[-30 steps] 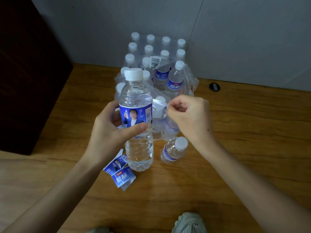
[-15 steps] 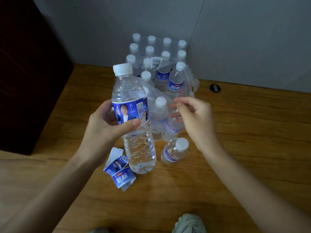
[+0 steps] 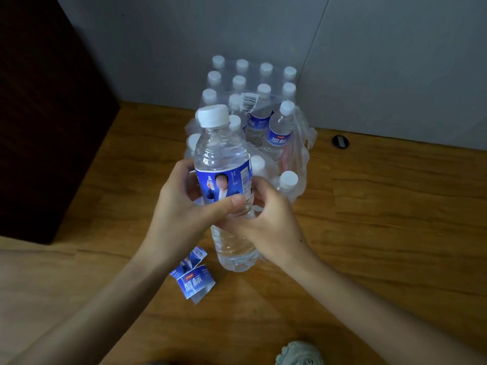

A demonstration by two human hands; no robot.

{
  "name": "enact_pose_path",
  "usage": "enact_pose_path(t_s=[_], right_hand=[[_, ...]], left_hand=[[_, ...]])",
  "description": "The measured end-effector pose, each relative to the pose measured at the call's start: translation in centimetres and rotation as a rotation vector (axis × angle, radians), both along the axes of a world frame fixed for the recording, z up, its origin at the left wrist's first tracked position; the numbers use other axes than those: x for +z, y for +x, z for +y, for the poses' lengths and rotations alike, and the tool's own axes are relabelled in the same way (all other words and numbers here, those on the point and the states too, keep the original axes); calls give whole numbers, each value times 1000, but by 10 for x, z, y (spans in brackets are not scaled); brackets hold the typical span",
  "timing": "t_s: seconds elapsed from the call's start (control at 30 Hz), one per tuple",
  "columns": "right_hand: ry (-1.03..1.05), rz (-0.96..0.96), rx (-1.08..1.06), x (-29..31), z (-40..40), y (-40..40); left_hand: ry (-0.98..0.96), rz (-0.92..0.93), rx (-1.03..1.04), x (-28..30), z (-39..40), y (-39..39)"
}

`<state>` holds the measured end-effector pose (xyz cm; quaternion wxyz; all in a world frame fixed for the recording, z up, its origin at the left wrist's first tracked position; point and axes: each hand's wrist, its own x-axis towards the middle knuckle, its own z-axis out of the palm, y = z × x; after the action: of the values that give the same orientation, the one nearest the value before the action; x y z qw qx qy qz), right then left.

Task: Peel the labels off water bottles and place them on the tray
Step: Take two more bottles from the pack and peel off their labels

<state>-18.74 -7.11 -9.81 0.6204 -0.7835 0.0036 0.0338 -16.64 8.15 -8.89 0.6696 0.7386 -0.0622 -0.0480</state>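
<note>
My left hand [image 3: 181, 206] grips the water bottle [image 3: 226, 185] around its middle, thumb pressed across the lower edge of the blue label [image 3: 225, 184], and holds it upright, its base seemingly just above the wooden floor [image 3: 369, 233]. My right hand [image 3: 266, 219] is curled against the bottle's right side just under the label, fingertips apparently working at the label's edge; whether they have caught any of it I cannot tell, since my own knuckles hide them. The label is wrapped fully around the bottle, so I judge this peel barely begun. Beside the bottle's base lie peeled labels [image 3: 193, 276], crumpled together on the floor, which suggests at least one bottle is already done. Nothing I would call a tray is in view, so those labels have yet to be placed. Behind, the torn shrink-wrap pack [image 3: 297, 143] holds many capped bottles, at least two showing blue labels, so most of the work remains. A small dark disc [image 3: 340, 141] sits near the wall, and my shoe [image 3: 299, 354] shows at the bottom edge.
</note>
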Motion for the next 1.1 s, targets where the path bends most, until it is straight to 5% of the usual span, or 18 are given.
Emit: enact_pose_path(t_s=[0.33,1.1], right_hand=[[385,83,301,16,-28,17],[455,139,326,14,-34,15]], left_hand=[[-318,126,-394,14,11,23],[-364,61,-138,14,-5,5]])
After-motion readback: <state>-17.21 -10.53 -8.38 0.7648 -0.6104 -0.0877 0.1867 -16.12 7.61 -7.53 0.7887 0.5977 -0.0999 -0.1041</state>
